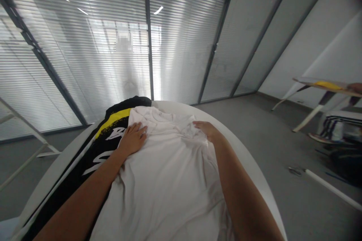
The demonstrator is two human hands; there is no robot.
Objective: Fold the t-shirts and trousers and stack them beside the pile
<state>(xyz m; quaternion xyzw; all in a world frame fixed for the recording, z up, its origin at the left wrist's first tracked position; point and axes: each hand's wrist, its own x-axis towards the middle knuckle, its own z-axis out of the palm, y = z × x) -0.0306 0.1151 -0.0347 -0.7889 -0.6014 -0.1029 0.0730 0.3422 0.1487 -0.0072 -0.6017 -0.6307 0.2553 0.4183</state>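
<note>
The white shirt [169, 173] is laid out, creases left, pressed by the flat left hand [132, 138]; whether the right hand [207, 130] is clamped cannot be told

Gry flr [249, 128], wht wall [316, 37], glass [254, 26] w/ blinds [181, 52]

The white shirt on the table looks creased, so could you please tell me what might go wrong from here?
The white shirt is creased near the right hand, and those folds could set unless smoothed out. The black cloth lies right along the shirt's left side, so a tug by the left hand might shift both together.
</note>
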